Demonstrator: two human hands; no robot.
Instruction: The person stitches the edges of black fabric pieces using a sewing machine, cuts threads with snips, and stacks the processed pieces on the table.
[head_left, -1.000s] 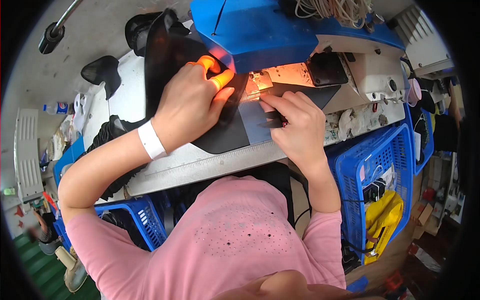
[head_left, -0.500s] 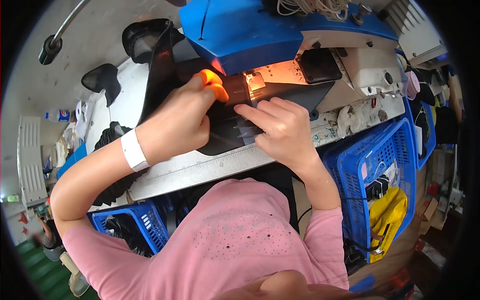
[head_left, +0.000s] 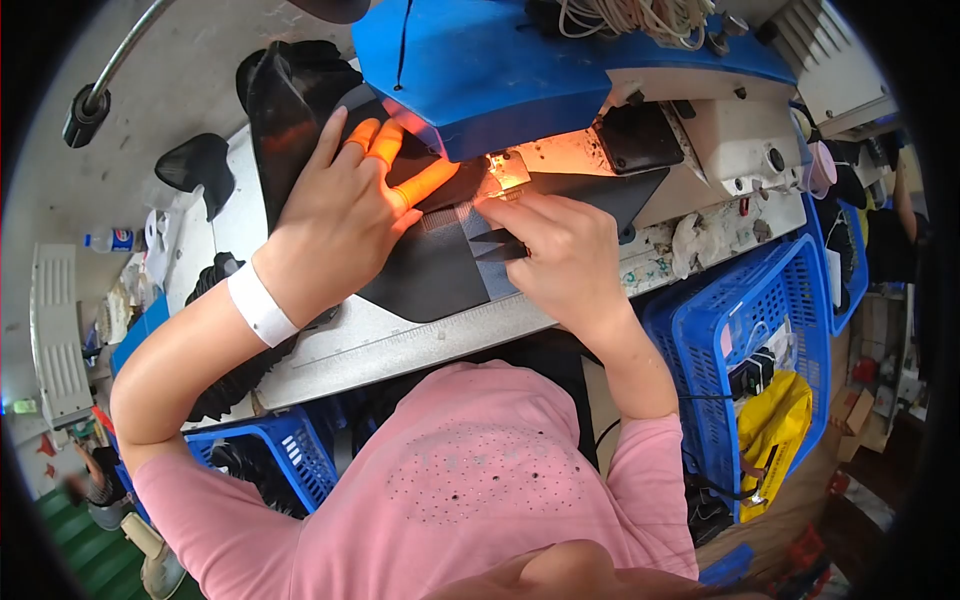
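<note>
Under the blue head of a sewing machine (head_left: 480, 80), dark fabric (head_left: 430, 275) with a grey strip lies over the lit metal plate (head_left: 505, 172). My left hand (head_left: 345, 205), with orange covers on some fingers, rests on the fabric left of the plate, its fingers spread. My right hand (head_left: 565, 250) is just right of and below the plate, fingers bent together around small dark pointed snips (head_left: 495, 246), whose tips point left. Its index finger and thumb are at the fabric's edge near the plate.
A metal ruler strip (head_left: 420, 345) runs along the table's front edge. Black cut pieces (head_left: 200, 170) lie at the left. Blue baskets (head_left: 690, 330) stand below right and below left, one with a yellow cloth (head_left: 775, 440). A person (head_left: 100, 480) is at the far left.
My left hand has moved from a curled pose to spread fingers, a little up and left. My right hand has stayed near the plate, and the snips now show more clearly. The fabric has shifted left.
</note>
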